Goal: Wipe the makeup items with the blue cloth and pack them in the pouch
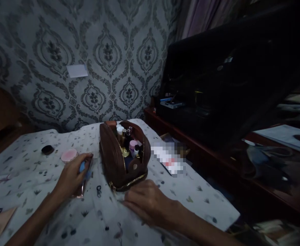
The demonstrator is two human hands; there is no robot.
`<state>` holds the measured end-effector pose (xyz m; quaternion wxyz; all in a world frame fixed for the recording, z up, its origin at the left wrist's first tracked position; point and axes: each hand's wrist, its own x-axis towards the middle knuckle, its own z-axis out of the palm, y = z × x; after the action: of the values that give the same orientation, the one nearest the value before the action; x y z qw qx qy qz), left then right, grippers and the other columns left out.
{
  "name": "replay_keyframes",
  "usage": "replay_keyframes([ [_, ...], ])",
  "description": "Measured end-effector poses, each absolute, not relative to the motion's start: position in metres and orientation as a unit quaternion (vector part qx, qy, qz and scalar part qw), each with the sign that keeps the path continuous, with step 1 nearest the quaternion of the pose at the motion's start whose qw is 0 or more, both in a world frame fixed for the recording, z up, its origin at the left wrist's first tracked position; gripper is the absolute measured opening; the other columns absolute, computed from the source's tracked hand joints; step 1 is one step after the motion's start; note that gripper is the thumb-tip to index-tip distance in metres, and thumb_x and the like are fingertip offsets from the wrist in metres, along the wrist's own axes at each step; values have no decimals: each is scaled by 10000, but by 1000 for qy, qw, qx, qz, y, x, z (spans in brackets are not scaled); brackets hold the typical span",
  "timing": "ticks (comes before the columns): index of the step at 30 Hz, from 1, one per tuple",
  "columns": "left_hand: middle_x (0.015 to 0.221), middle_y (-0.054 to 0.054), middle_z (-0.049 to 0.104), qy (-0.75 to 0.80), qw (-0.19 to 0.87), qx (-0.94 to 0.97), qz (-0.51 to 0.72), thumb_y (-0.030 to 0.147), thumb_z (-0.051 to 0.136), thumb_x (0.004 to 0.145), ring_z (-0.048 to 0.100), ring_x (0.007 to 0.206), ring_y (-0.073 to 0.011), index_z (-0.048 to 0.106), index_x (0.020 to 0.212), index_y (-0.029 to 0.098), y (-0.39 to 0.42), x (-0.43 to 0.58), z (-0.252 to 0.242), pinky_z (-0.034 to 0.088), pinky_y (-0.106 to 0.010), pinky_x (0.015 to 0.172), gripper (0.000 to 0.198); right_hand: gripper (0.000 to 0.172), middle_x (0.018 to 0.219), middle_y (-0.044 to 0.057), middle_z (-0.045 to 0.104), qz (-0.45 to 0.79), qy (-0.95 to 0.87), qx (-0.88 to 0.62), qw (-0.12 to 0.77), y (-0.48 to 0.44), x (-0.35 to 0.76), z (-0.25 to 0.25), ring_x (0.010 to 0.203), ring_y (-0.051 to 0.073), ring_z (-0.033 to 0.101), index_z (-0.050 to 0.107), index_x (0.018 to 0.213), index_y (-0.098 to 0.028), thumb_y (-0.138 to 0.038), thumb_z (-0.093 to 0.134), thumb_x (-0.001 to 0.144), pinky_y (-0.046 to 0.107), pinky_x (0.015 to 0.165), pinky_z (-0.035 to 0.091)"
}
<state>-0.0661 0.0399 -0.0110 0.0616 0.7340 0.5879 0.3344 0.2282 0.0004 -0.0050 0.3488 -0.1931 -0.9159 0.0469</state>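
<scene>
A brown quilted cosmetic bag [114, 155] stands open on a white patterned cloth [50, 191], with several small bottles and tubes upright inside. My left hand [71, 177] is closed around a slim glossy object with a blue part [83, 179], just left of the bag. My right hand [147, 201] rests knuckles-up on the cloth at the bag's near end, its fingers curled down; what they hold, if anything, is hidden.
A pink round compact [69, 154] and a small black lid [47, 149] lie at the left. A blurred white packet [169, 159] lies right of the bag. A dark wooden shelf [190, 136] with a large black object [229, 75] borders the right side. Patterned wallpaper stands behind.
</scene>
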Motion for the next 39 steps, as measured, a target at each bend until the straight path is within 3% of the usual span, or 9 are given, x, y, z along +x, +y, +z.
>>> replay_keyframes([
  [4,1087,-69,734,587,39,740,325,441,432,937,695,979,-260,655,1077,232,23,-87,-48,562,-378,830,337,240,785,68,692,-47,-885,-273,374,38,230,25,730,162,602,640,869,-151,-158,442,1003,281,657,452],
  [8,1063,-60,721,541,0,773,330,349,447,950,674,981,-243,637,1073,236,17,-92,-59,551,-355,830,253,257,1247,156,674,-110,-925,-294,214,87,235,53,1224,272,553,665,1126,-125,-149,460,973,433,1015,424],
  [11,1046,-51,708,509,-40,800,314,232,442,934,655,956,-228,612,1100,234,16,-92,-63,538,-339,803,238,303,1275,181,650,-106,-937,-322,82,106,235,58,1243,285,543,653,1184,-91,-121,491,929,458,1068,370],
  [14,1060,-52,694,494,-67,814,296,128,449,868,633,980,-231,596,1128,227,15,-95,-69,529,-331,790,315,246,1082,157,697,-96,-936,-337,28,107,233,59,1063,256,613,681,1062,-96,-89,492,906,423,1016,385],
  [22,1033,-44,714,513,-2,790,337,204,494,888,651,966,-241,622,1093,257,15,-91,-66,532,-350,823,247,263,1024,125,709,-77,-940,-307,125,111,237,47,1051,246,626,691,1029,-160,-125,439,962,444,1005,412],
  [27,984,-49,700,623,89,659,411,397,463,943,664,900,-229,643,988,225,15,-89,-49,537,-351,800,253,276,1174,116,711,-58,-919,-272,280,109,237,37,1173,267,618,674,1151,-193,-184,453,985,495,1009,488],
  [31,1014,-62,674,668,77,633,384,442,445,952,645,927,-238,629,1024,209,15,-88,-44,530,-369,810,306,247,1099,99,732,-30,-889,-221,399,77,220,43,1112,239,654,659,1145,-201,-120,515,960,451,966,539],
  [35,1051,-83,644,662,24,687,298,401,467,948,601,1005,-270,608,1102,216,13,-78,-46,520,-409,852,279,262,995,102,726,66,-898,-120,419,33,186,37,1066,222,653,625,1158,-167,-71,507,945,391,912,575],
  [39,1042,-92,634,648,1,715,262,283,448,938,591,996,-265,595,1095,207,6,-74,-48,522,-389,821,228,194,1034,110,698,162,-910,-125,362,10,148,6,1053,214,633,635,1068,-164,-95,492,957,357,891,578],
])
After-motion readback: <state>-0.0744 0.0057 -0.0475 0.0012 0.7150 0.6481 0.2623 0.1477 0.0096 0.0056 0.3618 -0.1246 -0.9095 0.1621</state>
